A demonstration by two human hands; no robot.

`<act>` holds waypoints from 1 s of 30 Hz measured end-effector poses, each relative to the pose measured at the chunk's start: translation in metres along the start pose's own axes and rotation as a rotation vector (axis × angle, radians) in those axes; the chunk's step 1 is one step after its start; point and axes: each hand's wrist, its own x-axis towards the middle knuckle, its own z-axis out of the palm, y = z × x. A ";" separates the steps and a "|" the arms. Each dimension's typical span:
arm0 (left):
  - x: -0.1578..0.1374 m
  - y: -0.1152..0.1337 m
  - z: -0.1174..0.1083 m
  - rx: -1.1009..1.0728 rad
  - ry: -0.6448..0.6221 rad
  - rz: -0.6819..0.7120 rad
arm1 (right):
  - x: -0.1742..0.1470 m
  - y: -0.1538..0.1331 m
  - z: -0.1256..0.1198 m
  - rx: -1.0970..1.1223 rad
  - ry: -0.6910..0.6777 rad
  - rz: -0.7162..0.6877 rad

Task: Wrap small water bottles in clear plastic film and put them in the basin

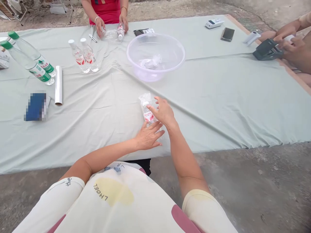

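Note:
A small clear water bottle (148,115) with a white cap and a red-and-white label lies on the cloth in front of me, cap end pointing away. Clear plastic film (145,96) is bunched around its cap end. My left hand (150,136) rests at the bottle's base with fingers spread, covering that end. Over the bottle's right side hovers my right hand (163,111), fingers apart and slightly curled. Whether its fingertips touch the film, I cannot tell.
Beyond stands a lilac basin (155,76) holding crumpled plastic. Left are two small bottles (85,58), two green-capped bottles (31,61), a film roll (58,85) and a blue booklet (36,106). Opposite, a person's hands (122,24) handle another bottle. A dark device (266,50) is far right.

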 end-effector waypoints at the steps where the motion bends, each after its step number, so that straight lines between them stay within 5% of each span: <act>1: 0.006 0.001 0.001 0.018 -0.009 0.012 | 0.003 -0.007 0.002 -0.059 -0.055 -0.012; 6: 0.000 0.007 0.001 0.046 -0.090 0.118 | 0.022 -0.021 0.014 -0.270 -0.234 0.063; 10: -0.051 0.007 -0.011 -0.170 -0.301 0.187 | 0.027 -0.001 0.012 -0.013 -0.200 0.169; 14: -0.104 0.002 -0.029 -0.761 -0.380 -0.128 | 0.023 0.015 0.006 0.273 -0.022 0.205; 18: -0.115 -0.007 -0.045 -1.475 -0.061 -0.843 | 0.009 -0.005 0.004 0.408 0.208 0.086; 20: -0.106 -0.013 -0.052 -1.793 0.122 -1.062 | -0.003 -0.028 0.006 0.557 0.274 -0.029; 25: -0.087 -0.036 -0.067 -2.324 0.346 -1.063 | -0.045 -0.088 0.028 0.895 0.160 -0.261; 27: -0.092 -0.048 -0.069 -2.354 0.484 -1.134 | -0.057 -0.101 0.035 0.906 0.047 -0.332; 30: -0.110 -0.064 -0.070 -2.221 0.850 -1.184 | -0.060 -0.109 0.030 0.775 -0.069 -0.356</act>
